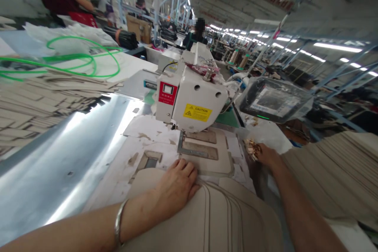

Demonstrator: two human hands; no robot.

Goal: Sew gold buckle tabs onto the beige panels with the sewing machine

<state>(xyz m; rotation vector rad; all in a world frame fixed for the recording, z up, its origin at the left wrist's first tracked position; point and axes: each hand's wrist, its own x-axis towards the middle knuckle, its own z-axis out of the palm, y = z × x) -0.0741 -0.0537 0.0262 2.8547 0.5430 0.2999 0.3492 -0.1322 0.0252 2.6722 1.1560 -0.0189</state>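
My left hand lies over the top edge of a stack of beige panels, its fingers bent and close together; what they hold, if anything, is hidden. A white sewing machine stands just ahead of it. Under the machine's head lies a beige panel with a metal frame on it. On the right, my right hand reaches to a small pile of gold-coloured metal pieces. Its fingertips are at the pieces, too blurred to tell whether one is gripped.
Strips of beige material cover the left side beside a shiny metal surface. A control screen stands behind my right hand. More beige panels are stacked at right. People sit further back.
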